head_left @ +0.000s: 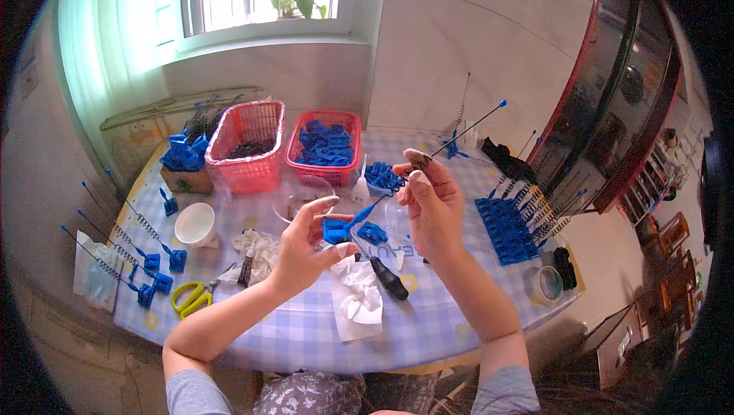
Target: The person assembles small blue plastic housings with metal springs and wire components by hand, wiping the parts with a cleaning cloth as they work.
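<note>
My left hand (pixel 302 254) pinches a blue plastic clip base (pixel 335 230) with a blue stem, raised over the middle of the table. My right hand (pixel 433 212) grips the black coil spring (pixel 397 185) above that stem; a thin black rod with a blue tip (pixel 502 104) sticks out up and right beyond the fingers. Base, spring and rod line up as one piece, though the fingers partly cover the joints. White wraps show on several fingertips. Another blue clip part (pixel 372 233) lies just below and between my hands. Near it is a black-handled tool (pixel 390 278).
Pink basket (pixel 246 174) holds dark parts; red basket (pixel 323 168) and a small bowl (pixel 382 176) hold blue parts. Spring-rod pieces stand right (pixel 505 231) and left (pixel 153 262). Green-handled scissors (pixel 191 299), white cup (pixel 196 225), tissue (pixel 357 304) and clear jar (pixel 547 283) lie around.
</note>
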A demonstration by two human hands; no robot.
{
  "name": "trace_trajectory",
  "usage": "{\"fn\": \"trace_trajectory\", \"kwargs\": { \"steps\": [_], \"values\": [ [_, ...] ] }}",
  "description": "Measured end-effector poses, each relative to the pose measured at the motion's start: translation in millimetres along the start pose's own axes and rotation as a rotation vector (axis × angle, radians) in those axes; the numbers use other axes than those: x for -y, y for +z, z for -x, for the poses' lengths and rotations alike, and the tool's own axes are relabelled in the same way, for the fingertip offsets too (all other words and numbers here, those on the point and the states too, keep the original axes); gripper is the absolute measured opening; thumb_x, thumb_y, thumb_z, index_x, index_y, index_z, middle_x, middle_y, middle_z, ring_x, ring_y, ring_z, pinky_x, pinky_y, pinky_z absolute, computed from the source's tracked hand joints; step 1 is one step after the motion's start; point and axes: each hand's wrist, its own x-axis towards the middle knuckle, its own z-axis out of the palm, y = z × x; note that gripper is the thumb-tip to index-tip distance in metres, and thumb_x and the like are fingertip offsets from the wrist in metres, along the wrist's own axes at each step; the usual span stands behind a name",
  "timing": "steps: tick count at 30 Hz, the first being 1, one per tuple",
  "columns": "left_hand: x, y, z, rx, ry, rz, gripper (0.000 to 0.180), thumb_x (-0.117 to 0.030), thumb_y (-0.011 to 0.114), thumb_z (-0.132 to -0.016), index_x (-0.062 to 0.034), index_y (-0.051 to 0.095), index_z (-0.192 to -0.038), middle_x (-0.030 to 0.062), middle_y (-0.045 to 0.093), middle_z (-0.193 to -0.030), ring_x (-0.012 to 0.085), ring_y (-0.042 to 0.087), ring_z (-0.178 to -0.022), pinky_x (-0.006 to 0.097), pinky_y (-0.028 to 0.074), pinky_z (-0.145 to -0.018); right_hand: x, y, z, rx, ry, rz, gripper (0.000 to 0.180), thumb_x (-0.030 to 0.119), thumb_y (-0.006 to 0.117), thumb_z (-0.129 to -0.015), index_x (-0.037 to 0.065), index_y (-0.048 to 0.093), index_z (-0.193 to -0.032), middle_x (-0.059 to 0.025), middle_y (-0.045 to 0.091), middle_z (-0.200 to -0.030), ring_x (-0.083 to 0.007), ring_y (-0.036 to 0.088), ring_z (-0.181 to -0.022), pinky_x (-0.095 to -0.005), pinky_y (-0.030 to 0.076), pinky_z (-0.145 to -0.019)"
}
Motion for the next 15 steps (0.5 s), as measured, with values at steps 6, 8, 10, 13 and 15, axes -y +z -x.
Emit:
{"fn": "trace_trajectory", "kwargs": {
  "steps": [6, 8, 10, 13, 15],
  "values": [
    [4.5, -2.4, -2.4, -0.011, 0.066, -0.061, 0.05, -0.001, 0.067, -0.066, 0.0019, 0.04, -0.108, 0.0124, 0.054, -0.101, 0.0144, 0.053, -0.09, 0.026, 0.045, -0.079, -5.0, -9.2, -2.5, -0.007, -0.076, 0.068, 0.016, 0.013, 0.058, -0.075, 0.004, 0.053, -0.088, -0.0083, 0.06, -0.079, -0.0078, 0.049, -0.058, -0.0202, 0.04, -0.053],
    [4.5, -1.9, -2.0, -0.024, 0.096, -0.078, 0.049, -0.001, 0.066, -0.066, 0.0023, 0.041, -0.107, 0.0122, 0.053, -0.101, 0.0144, 0.053, -0.091, 0.026, 0.044, -0.079, -5.8, -11.7, -3.1, -0.004, -0.089, 0.06, 0.014, 0.013, 0.059, -0.075, 0.005, 0.053, -0.085, -0.0079, 0.06, -0.079, -0.0077, 0.049, -0.058, -0.0203, 0.04, -0.052],
    [4.4, -1.3, -1.9, -0.026, 0.111, -0.051, 0.049, 0.001, 0.066, -0.065, 0.0021, 0.041, -0.107, 0.0122, 0.054, -0.101, 0.0142, 0.054, -0.09, 0.026, 0.045, -0.078, -3.2, -11.3, -3.8, 0.02, -0.09, 0.047, 0.011, 0.012, 0.059, -0.074, 0.005, 0.053, -0.081, -0.008, 0.06, -0.079, -0.0078, 0.049, -0.058, -0.0207, 0.04, -0.052],
    [3.2, -3.6, -1.9, -0.037, 0.128, -0.052, 0.049, 0.002, 0.065, -0.065, 0.0016, 0.041, -0.108, 0.0116, 0.054, -0.1, 0.014, 0.054, -0.088, 0.026, 0.046, -0.076, 1.0, -5.3, -3.2, 0.001, -0.063, 0.061, 0.015, 0.012, 0.058, -0.074, 0.004, 0.054, -0.086, -0.0081, 0.06, -0.078, -0.0085, 0.051, -0.06, -0.0209, 0.041, -0.054],
    [4.7, -4.9, -2.5, -0.037, 0.153, -0.075, 0.049, 0.002, 0.065, -0.065, 0.0014, 0.042, -0.107, 0.0114, 0.055, -0.1, 0.0138, 0.055, -0.088, 0.026, 0.047, -0.076, 5.8, -2.6, -1.3, -0.018, -0.068, 0.1, 0.016, 0.012, 0.058, -0.074, 0.003, 0.055, -0.087, -0.0083, 0.06, -0.078, -0.0093, 0.052, -0.062, -0.0212, 0.041, -0.056]
  ]
}}
